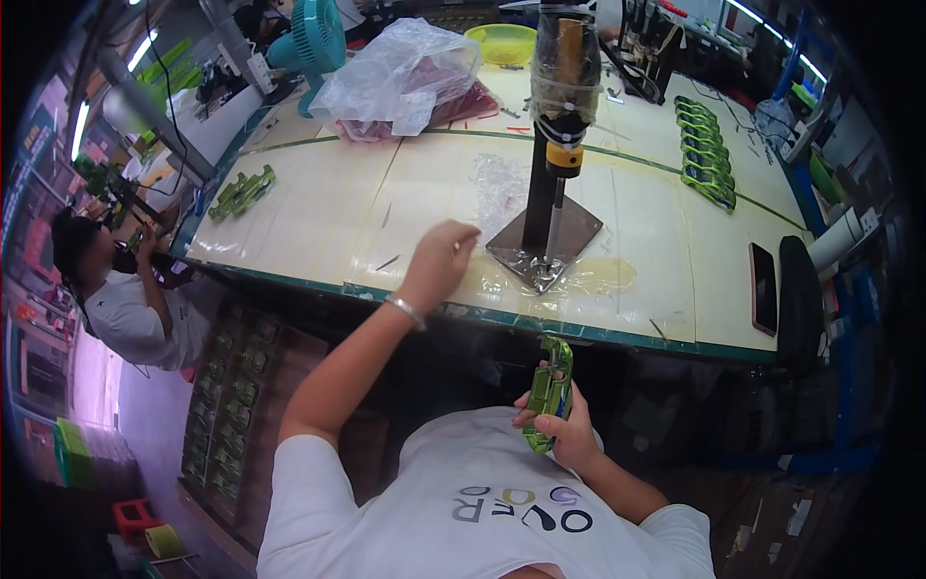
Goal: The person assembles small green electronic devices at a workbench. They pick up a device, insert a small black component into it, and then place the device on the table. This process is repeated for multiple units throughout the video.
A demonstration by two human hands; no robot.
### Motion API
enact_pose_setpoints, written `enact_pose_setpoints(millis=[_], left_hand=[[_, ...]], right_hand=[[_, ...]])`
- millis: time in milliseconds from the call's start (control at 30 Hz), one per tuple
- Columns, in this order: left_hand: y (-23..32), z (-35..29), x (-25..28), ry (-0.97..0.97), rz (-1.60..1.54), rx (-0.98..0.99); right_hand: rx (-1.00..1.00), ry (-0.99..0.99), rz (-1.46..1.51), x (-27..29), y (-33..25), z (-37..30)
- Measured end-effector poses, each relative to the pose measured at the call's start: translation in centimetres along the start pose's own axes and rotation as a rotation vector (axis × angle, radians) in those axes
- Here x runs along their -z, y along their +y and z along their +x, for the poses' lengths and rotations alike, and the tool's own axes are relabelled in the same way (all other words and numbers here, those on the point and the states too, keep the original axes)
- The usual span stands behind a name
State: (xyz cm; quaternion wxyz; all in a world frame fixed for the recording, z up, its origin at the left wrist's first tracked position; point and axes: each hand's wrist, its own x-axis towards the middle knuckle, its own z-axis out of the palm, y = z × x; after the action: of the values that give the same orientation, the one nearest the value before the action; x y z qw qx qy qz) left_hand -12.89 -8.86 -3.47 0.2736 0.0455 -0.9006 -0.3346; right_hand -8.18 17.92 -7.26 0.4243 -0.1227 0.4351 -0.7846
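Observation:
My right hand (575, 431) is wrapped round a green plastic part (550, 398), a long, slim piece with cut-outs, held upright in front of my shirt below the table edge. Over the table's front edge, my left hand (442, 262) is closed with its fingers curled together; whatever they may pinch is too small to make out. Just beyond it lies a scatter of small clear bits (498, 183). To its right stands an electric screwdriver (562, 154), pointing down on a black post above a square metal base plate (579, 230).
Green parts lie in a row (707, 159) at the right and in a small group (241, 193) at the left. A phone (763, 289) rests near the right edge. Behind are a plastic bag (400, 77), a teal fan (311, 43) and a yellow basket (502, 43). A co-worker (135, 299) sits left.

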Motion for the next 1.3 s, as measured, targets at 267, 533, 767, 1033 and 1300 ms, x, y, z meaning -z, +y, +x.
enact_pose_setpoints(millis=[267,533,767,1033,1300], left_hand=[[-4.8,3.7,-1.1,-0.183,0.382,-0.167],[-3.2,4.1,-1.5,-0.258,0.536,-0.1],[-4.3,3.9,-0.8,-0.201,0.426,0.006],[-1.6,0.3,2.5,-0.039,-0.49,0.401],[5.0,-7.5,4.5,-0.018,-1.057,0.493]], right_hand=[[0.056,0.105,-0.116,1.0,0.3,-1.0],[0.132,0.134,-0.092,1.2,0.4,-0.8],[0.137,0.12,-0.172,1.1,1.1,-0.6],[0.074,0.15,-0.179,0.7,0.9,-1.1],[0.208,0.03,-0.772,0.3,-0.5,1.8]])
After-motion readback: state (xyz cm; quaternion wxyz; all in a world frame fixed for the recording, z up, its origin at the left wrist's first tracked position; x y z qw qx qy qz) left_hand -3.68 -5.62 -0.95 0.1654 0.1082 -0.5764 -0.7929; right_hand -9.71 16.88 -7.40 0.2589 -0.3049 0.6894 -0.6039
